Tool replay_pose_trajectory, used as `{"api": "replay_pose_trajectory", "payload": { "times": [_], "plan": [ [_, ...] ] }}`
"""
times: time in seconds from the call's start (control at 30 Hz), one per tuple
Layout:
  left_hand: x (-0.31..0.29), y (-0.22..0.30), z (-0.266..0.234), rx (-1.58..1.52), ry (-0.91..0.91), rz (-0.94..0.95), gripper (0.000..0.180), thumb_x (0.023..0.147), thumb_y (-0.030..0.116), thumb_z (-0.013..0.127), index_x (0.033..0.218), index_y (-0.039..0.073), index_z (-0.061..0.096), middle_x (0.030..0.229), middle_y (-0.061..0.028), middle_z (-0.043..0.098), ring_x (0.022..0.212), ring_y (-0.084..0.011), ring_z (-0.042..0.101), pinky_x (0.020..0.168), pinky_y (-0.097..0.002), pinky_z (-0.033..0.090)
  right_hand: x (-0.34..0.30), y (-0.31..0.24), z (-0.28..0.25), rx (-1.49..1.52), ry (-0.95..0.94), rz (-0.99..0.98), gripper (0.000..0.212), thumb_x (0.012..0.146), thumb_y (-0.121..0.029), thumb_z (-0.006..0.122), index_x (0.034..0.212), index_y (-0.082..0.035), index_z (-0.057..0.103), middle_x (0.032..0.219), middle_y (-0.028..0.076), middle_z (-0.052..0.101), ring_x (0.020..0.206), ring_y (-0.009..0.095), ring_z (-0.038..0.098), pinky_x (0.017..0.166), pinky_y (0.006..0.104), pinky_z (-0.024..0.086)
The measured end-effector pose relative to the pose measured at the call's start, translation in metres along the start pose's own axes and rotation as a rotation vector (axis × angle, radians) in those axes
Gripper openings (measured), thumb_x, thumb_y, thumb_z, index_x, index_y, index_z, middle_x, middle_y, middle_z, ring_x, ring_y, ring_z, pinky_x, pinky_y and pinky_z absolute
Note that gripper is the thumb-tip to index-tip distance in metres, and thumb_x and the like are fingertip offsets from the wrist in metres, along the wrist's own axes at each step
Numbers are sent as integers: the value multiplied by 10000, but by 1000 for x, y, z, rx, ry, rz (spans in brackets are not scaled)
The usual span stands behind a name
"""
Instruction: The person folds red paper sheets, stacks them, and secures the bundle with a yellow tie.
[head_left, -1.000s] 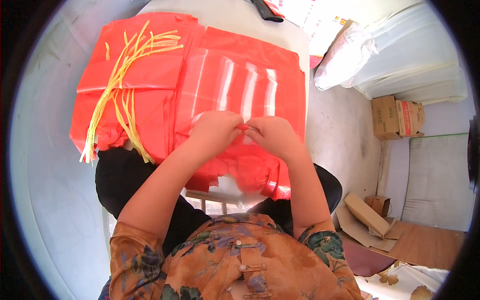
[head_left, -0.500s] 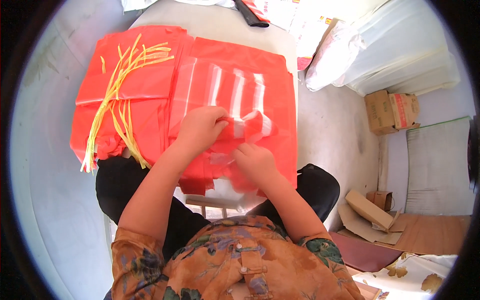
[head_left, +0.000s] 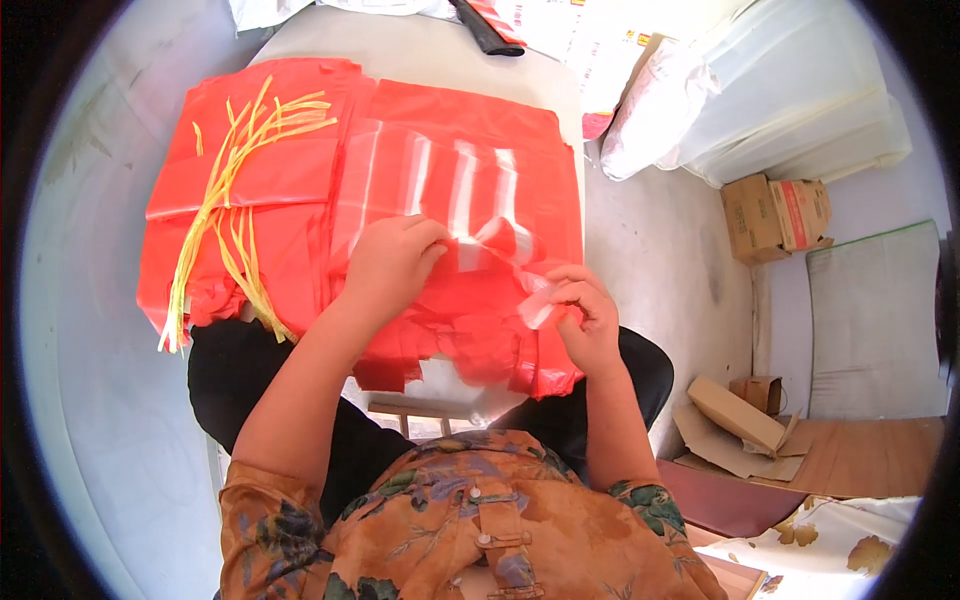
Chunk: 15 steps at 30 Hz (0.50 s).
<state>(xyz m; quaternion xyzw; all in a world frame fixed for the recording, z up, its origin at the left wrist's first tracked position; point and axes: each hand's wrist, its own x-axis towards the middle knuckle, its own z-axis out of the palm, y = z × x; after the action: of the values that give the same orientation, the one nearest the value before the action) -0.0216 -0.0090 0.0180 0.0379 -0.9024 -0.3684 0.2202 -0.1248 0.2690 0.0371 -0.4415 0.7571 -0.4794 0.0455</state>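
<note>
A pile of thin red plastic bags lies spread before me, its top sheet glossy with pale streaks. My left hand rests on the middle of it, thumb and forefinger pinched on a fold of the top bag. To the right, my right hand is closed on a crumpled, see-through part of the same bag, lifted a little off the pile. The bag's near edge hangs ragged toward my lap. Beside this pile on the left is a folded stack of red bags, with a bunch of yellow plastic strips across it.
The pale table carries both piles. A black and red item lies at its far edge. On the right stand a white plastic sack, a cardboard box and flattened cardboard. My knees are under the near edge.
My right hand has moved right, away from the left hand, drawing a bit of the red plastic with it. The left hand stays almost in place. The whole view has shifted slightly.
</note>
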Motion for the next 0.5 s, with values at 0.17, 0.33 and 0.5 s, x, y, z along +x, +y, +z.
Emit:
{"api": "replay_pose_trajectory", "payload": {
  "times": [0.17, 0.33, 0.5],
  "plan": [
    [1, 0, -1, -40, 87, -4, 65, 869, 71, 689, 920, 32, 680, 892, -134, 685, 875, -356, 659, 748, -446, 518, -15, 17, 37, 746, 447, 511, 280, 1077, -212, 491, 1285, -41, 566, 1228, 87, 610, 1095, 191, 645, 983, 323, 523],
    [-2, 0, 0, -3, 142, 54, 62, 847, 75, 711, 900, 56, 687, 828, -108, 669, 804, -337, 647, 692, -442, 505, -8, 22, 68, 1079, 405, 900, 382, 1107, -358, 432, 1321, -74, 571, 1239, 77, 634, 1146, 196, 604, 1022, 376, 494],
    [-7, 0, 2, 19, 104, 80, 59, 837, 69, 717, 888, 58, 688, 826, -105, 668, 801, -339, 645, 689, -450, 499, 13, 33, 68, 1460, 430, 747, 337, 1106, -355, 436, 1279, -106, 583, 1234, 44, 631, 1143, 222, 594, 1009, 395, 487]
  ]
}}
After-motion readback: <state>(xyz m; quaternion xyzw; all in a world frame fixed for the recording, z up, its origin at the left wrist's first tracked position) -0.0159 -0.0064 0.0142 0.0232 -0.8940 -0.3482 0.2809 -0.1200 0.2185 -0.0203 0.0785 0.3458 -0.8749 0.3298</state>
